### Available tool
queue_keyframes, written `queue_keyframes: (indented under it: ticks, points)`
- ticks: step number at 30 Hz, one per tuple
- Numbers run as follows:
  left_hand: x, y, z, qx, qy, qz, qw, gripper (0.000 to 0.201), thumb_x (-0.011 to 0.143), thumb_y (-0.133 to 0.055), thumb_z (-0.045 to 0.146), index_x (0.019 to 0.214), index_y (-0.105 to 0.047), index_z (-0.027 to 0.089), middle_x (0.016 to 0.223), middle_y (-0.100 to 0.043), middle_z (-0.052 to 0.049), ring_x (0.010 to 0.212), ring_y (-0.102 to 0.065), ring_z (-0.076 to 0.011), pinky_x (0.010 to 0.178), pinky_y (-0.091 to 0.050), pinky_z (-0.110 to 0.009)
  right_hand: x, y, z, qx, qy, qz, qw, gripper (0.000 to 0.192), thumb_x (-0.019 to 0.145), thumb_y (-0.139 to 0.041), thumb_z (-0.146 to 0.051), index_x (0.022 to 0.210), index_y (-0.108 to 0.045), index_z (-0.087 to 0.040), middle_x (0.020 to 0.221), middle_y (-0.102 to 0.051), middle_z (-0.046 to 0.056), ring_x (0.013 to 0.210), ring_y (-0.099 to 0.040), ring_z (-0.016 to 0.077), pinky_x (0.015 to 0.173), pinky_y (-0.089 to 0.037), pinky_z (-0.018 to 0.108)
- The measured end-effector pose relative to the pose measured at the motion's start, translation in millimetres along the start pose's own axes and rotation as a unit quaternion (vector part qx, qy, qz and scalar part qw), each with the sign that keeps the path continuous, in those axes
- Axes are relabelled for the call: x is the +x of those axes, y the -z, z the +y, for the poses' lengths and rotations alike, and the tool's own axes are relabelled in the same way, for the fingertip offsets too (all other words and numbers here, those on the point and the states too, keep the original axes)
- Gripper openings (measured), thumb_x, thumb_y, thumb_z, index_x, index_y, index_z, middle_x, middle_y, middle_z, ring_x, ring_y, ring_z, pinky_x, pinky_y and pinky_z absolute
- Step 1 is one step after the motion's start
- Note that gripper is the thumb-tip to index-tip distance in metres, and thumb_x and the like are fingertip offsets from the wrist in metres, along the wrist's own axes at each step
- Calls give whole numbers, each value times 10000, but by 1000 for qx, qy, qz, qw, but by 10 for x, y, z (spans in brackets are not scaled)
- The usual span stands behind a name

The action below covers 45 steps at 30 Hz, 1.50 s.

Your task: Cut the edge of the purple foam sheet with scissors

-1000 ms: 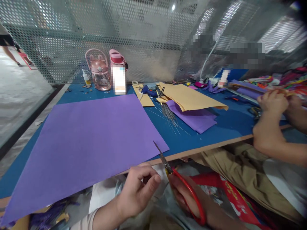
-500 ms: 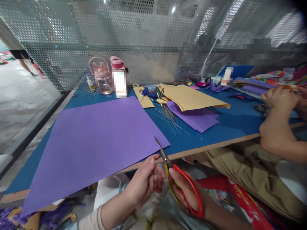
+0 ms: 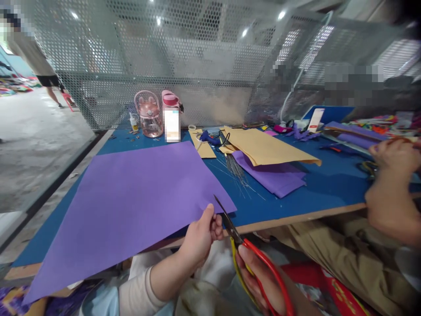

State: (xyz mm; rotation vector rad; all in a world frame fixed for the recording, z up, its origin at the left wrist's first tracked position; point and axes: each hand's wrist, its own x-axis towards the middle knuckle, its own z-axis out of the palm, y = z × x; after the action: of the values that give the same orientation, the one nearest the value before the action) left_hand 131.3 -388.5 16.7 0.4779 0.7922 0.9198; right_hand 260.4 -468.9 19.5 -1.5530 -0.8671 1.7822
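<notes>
A large purple sheet [image 3: 141,197] lies on the blue table [image 3: 329,188], its near edge hanging over the front. My left hand [image 3: 201,235] pinches that near edge close to the right corner, thumb on top and fingers curled below. My right hand [image 3: 259,272] grips scissors [image 3: 235,235] with red and yellow handles. Their blades point up and away, lying at the sheet's right corner just beside my left thumb. From this angle I cannot tell whether the blades have cut into it.
Yellow sheets [image 3: 269,147] rest over folded purple sheets [image 3: 283,182], beside a bundle of thin wires [image 3: 237,171]. A blue glue gun [image 3: 210,138], a pink-lidded bottle [image 3: 150,118] and a phone [image 3: 172,125] stand further back. At right, a co-worker's hands [image 3: 394,156] are busy.
My left hand has closed on the sheet's near edge, its fingers loose before. The scissors remain in my right hand near the corner. The view has tilted upward somewhat.
</notes>
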Motion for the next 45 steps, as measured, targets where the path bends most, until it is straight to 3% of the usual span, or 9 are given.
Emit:
queue_keyframes:
  ticks: [4, 10, 15, 18, 24, 28, 34, 40, 45]
  points:
    - [-2, 81, 13, 148, -25, 16, 989, 469, 856, -441, 553, 584, -525, 180, 507, -444, 26, 532, -415, -116, 589, -348, -243, -37, -10, -81, 61, -43, -12, 997, 566, 684, -525, -762, 663, -448, -202, 382, -326, -105, 290, -214, 25, 294, -152, 152]
    - [10, 156, -44, 173, -41, -13, 984, 479, 868, -398, 570, 590, -524, 201, 553, -451, 13, 592, -436, -143, 658, -362, -264, 9, 10, -113, 114, -130, -24, 985, 546, 660, -574, -738, 701, -468, -204, 422, -370, -110, 296, -238, 23, 294, -242, 140]
    - [-31, 125, -51, 209, -46, -15, 977, 487, 875, -365, 570, 585, -518, 210, 542, -452, 12, 609, -455, -153, 696, -365, -270, -10, -65, -223, 128, -187, 20, 974, 472, 797, -506, -642, 652, -453, -196, 413, -358, -100, 294, -265, 31, 302, -224, 138]
    - [-64, 81, -70, 185, -32, -10, 982, 472, 861, -380, 562, 578, -503, 204, 515, -426, 25, 566, -429, -138, 638, -364, -259, -28, -92, -280, 143, -188, 37, 971, 464, 823, -513, -600, 625, -450, -186, 415, -372, -97, 292, -295, 25, 309, -264, 138]
    - [-109, 26, -112, 154, 2, -3, 988, 462, 832, -402, 581, 622, -512, 185, 497, -417, 40, 520, -392, -116, 589, -342, -250, 62, -26, -193, 158, -181, -9, 971, 511, 760, -549, -658, 595, -437, -187, 424, -389, -92, 292, -318, 26, 306, -304, 139]
    - [-125, 18, -76, 187, 17, -1, 982, 471, 856, -354, 564, 613, -502, 188, 475, -415, 42, 527, -396, -120, 598, -337, -252, 83, -27, -143, 68, -140, -17, 988, 634, 682, -463, -800, 521, -405, -190, 348, -350, -80, 269, -293, 33, 297, -281, 150]
    - [-124, 21, -69, 221, 10, -17, 975, 511, 871, -313, 563, 537, -440, 199, 465, -387, 46, 526, -384, -115, 600, -321, -252, 32, -70, -172, -40, -47, 34, 998, 678, 621, -421, -864, 583, -443, -187, 387, -364, -82, 287, -328, 38, 319, -283, 165]
    - [-145, -4, -35, 233, 17, -15, 972, 496, 885, -301, 522, 530, -428, 200, 463, -386, 45, 515, -366, -113, 594, -319, -250, 19, -77, -167, -73, -85, 55, 992, 694, 600, -362, -898, 562, -406, -206, 366, -314, -85, 269, -297, 51, 293, -271, 183]
    - [-126, 26, -71, 216, 11, -16, 976, 502, 873, -311, 544, 545, -454, 193, 466, -403, 41, 522, -386, -116, 595, -315, -256, 7, -46, -187, -94, -73, 39, 992, 696, 625, -370, -882, 465, -336, -206, 326, -259, -78, 245, -244, 39, 274, -191, 177]
